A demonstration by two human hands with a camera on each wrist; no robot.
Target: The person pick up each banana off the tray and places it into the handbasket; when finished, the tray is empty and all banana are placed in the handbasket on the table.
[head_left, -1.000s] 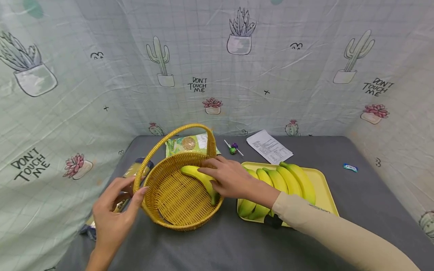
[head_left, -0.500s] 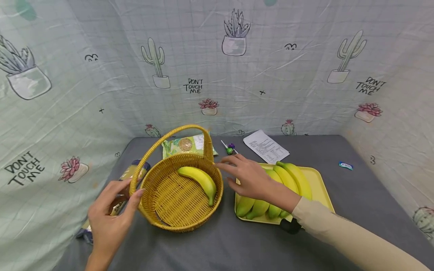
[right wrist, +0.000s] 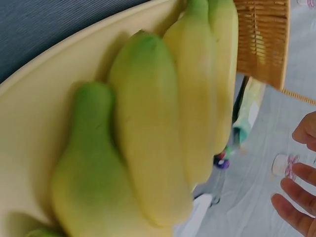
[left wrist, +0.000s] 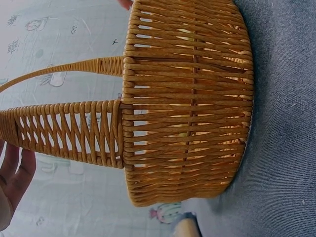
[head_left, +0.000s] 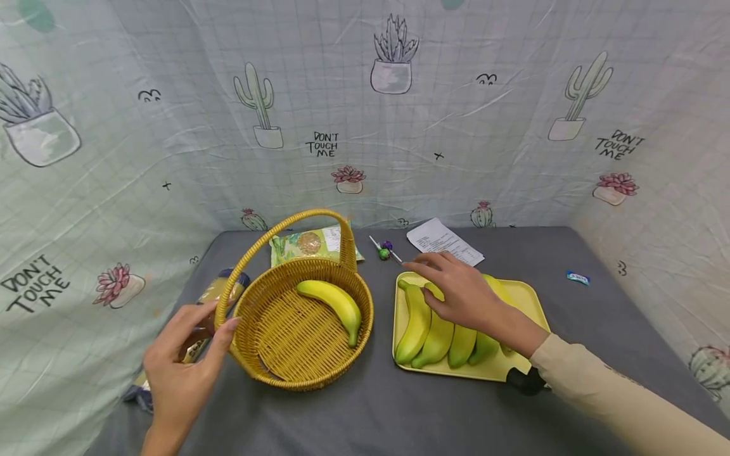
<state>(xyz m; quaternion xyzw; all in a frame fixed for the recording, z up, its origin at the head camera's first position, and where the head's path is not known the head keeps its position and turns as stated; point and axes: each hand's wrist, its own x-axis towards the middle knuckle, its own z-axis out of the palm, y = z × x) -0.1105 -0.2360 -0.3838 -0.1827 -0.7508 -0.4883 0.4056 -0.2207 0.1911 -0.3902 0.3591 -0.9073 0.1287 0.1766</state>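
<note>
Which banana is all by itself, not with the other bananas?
The banana in the basket. It lies alone on the woven bottom of the basket, while the other bananas lie side by side on the yellow tray.

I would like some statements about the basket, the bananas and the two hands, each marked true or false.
1. One banana lies in the wicker basket. True.
2. The right hand is inside the basket. False: it is over the bananas on the tray.
3. The tray is yellow. True.
4. The left hand lifts the basket by the top of its handle. False: it is at the basket's left side, and the basket stands on the table.
</note>
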